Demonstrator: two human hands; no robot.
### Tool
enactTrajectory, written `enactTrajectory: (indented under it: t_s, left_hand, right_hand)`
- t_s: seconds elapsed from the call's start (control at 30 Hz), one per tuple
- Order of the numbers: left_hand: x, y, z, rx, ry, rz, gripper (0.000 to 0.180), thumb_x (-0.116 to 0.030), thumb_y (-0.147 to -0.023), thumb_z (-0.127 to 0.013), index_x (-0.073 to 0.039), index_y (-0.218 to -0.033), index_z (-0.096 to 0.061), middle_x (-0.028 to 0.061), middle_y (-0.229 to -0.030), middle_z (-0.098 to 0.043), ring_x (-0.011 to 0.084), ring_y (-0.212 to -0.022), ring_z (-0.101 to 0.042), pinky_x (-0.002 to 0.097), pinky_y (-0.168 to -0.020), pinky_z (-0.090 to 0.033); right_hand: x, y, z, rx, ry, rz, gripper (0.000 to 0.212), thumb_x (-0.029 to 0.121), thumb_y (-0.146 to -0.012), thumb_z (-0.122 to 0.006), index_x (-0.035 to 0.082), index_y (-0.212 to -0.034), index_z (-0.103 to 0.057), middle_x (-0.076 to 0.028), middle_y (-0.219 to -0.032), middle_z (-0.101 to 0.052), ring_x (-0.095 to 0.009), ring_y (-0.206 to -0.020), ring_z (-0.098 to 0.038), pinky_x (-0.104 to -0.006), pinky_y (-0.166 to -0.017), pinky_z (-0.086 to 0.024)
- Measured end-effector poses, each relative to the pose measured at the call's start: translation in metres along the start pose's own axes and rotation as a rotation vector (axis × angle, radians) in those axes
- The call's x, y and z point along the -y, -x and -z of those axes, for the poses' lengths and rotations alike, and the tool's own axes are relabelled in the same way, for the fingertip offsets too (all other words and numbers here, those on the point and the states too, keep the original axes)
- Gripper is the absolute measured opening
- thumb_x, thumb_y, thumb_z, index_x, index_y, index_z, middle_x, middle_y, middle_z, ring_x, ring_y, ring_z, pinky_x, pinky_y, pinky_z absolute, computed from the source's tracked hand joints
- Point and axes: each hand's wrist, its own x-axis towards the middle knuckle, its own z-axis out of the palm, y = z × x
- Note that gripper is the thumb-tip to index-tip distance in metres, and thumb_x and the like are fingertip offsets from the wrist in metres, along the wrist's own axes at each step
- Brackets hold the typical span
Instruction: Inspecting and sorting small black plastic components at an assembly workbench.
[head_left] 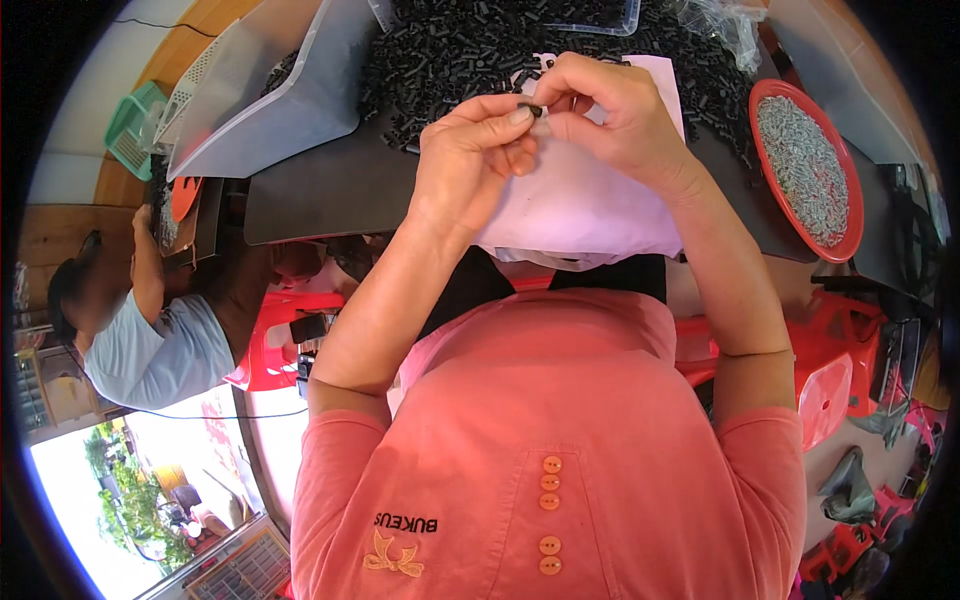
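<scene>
Between thumb and forefinger, my left hand (480,140) pinches a small black cylindrical part (532,109). My right hand (610,110) meets it at the fingertips, its thumb and forefinger closed close to the same part; whether they grip something tiny of their own is hidden. Both hands are held above a white sheet (590,205) that hangs over the table's near edge. Beyond them spreads a large heap of small black cylindrical parts (440,60), some lying right behind my fingers.
At right, a round red tray (853,190) holds many small silvery metal pieces (805,165). A translucent plastic bin (300,115) leans over the dark table (320,190) at left. Clear plastic bags (725,25) lie at the back right. Another person (160,340) sits working at far left.
</scene>
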Motion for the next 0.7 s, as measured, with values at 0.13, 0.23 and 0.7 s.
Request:
enactTrajectory:
  t_s: [0.13, 0.23, 0.7]
  left_hand:
    - [-0.001, 0.003, -0.005, -0.047, -0.099, -0.161, 0.017, -0.001, -0.087, -0.065, 0.007, -0.102, -0.063, 0.0136, -0.089, -0.067, 0.0175, -0.071, -0.062, 0.0267, -0.059, -0.047]
    - [-0.001, 0.008, -0.009, -0.105, -0.214, -0.276, 0.014, 0.003, -0.083, -0.068, 0.007, -0.097, -0.065, 0.0132, -0.086, -0.068, 0.0150, -0.066, -0.062, 0.0246, -0.055, -0.047]
    - [0.019, 0.036, 0.008, -0.003, -0.906, -0.660, 0.016, 0.002, -0.081, -0.071, 0.003, -0.097, -0.067, 0.0008, -0.087, -0.059, 0.0070, -0.077, -0.050, 0.0197, -0.065, -0.041]
  right_hand:
    - [0.005, 0.000, 0.000, 0.015, -0.020, 0.036, 0.016, -0.002, -0.070, -0.068, 0.004, -0.084, -0.062, -0.006, -0.070, -0.062, -0.017, -0.060, -0.062, -0.0282, -0.054, -0.048]
    - [-0.001, 0.004, 0.001, 0.033, -0.018, -0.013, 0.013, -0.002, -0.077, -0.067, 0.002, -0.089, -0.063, -0.001, -0.075, -0.061, -0.009, -0.066, -0.059, -0.0225, -0.059, -0.045]
    - [-0.003, -0.005, 0.021, -0.132, 0.318, 0.018, 0.011, 0.001, -0.080, -0.065, 0.002, -0.091, -0.066, -0.006, -0.075, -0.065, -0.014, -0.065, -0.062, -0.0270, -0.060, -0.048]
